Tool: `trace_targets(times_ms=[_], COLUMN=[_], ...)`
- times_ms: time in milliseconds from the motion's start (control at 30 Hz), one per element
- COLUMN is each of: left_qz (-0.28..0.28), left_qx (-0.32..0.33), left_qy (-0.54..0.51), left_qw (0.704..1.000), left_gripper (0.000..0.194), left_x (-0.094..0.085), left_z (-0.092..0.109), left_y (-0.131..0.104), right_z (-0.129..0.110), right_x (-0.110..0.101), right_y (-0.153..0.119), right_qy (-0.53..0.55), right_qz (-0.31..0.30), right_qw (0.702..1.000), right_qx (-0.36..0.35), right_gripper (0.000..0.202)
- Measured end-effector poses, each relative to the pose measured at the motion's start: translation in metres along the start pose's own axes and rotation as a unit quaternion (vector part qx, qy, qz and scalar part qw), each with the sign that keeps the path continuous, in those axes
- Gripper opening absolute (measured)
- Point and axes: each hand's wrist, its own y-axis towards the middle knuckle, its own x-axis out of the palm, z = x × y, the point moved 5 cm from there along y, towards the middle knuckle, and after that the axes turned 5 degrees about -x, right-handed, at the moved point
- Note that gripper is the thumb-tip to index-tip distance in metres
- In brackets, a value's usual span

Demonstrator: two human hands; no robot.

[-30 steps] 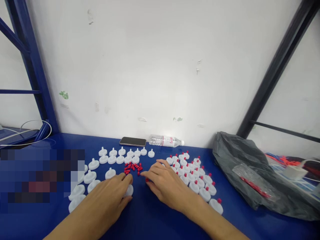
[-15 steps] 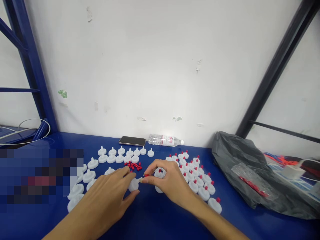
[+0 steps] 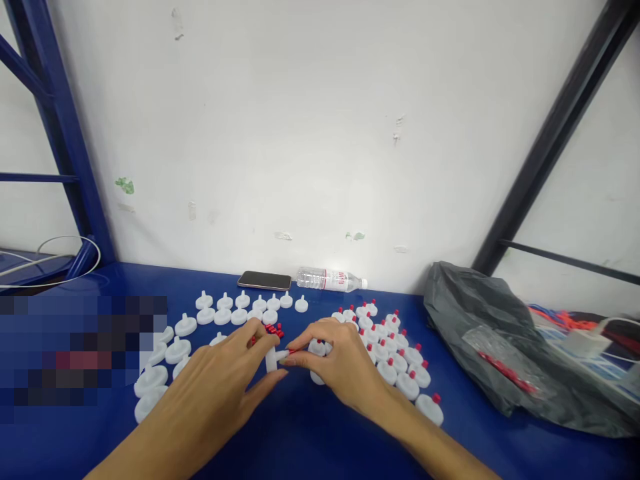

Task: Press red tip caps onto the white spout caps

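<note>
Between the thumb and fingers of my left hand (image 3: 225,380) is a white nozzle cap (image 3: 271,360), held on its side with the spout pointing right. My right hand (image 3: 337,360) pinches a small red tip cap (image 3: 293,351) at the end of that spout; the fingers partly hide how far the two overlap. Behind my left fingers lies a small pile of loose red tip caps (image 3: 274,329). White nozzle caps with bare spouts (image 3: 205,317) stand at the left and back. To the right, several nozzle caps with red tips (image 3: 399,363) stand in a cluster, partly behind my right hand.
A phone (image 3: 264,281) and a clear plastic bottle (image 3: 330,280) lie along the wall. On the right, a grey plastic bag (image 3: 460,320) carries a clear packet of red pieces (image 3: 505,370). Blue metal posts (image 3: 75,133) rise at the left. A blurred-out patch covers the left side.
My left hand has turned the nozzle cap from facing me to edge-on and brought it slightly right, its spout now level with the red tip cap. My right hand has barely moved.
</note>
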Motion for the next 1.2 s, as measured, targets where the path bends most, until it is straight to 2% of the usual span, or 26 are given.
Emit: trace_targets(times_ms=[100,200,400,600,733,867,1033,1200], left_qz=[0.048,0.102,0.137,0.090,0.091,0.093,0.053,0.073], left_qx=[0.001,-0.005,0.003,0.021,0.034,0.036,0.034,0.028], left_qy=[-0.016,-0.056,-0.107,-0.146,-0.180,-0.172,-0.174,-0.169], left_qw=[0.999,0.993,0.985,0.985,0.979,0.980,0.983,0.982], left_gripper=[0.028,0.035,0.041,0.039,0.035,0.033,0.032,0.030], left_x=[0.002,0.005,0.013,0.006,-0.002,-0.001,0.004,0.004], left_z=[-0.004,-0.010,-0.012,-0.001,0.003,0.001,0.000,-0.001], left_y=[0.000,-0.003,-0.008,-0.012,-0.013,-0.012,-0.009,-0.013], right_z=[0.003,0.000,-0.012,-0.009,-0.009,-0.010,-0.012,-0.012], right_x=[-0.002,-0.003,0.007,0.008,0.009,0.011,0.016,0.017], right_y=[0.002,0.002,-0.006,-0.013,-0.014,-0.015,-0.016,-0.017], right_qy=[0.082,0.117,-0.051,-0.089,-0.073,-0.094,-0.175,-0.209], right_qz=[-0.003,-0.024,-0.123,-0.144,-0.149,-0.143,-0.133,-0.137], right_qw=[0.996,0.991,0.990,0.983,0.983,0.980,0.967,0.960], right_qx=[0.037,0.055,-0.041,-0.073,-0.082,-0.096,-0.128,-0.124], right_gripper=[0.004,0.012,0.031,0.031,0.029,0.024,0.021,0.019])
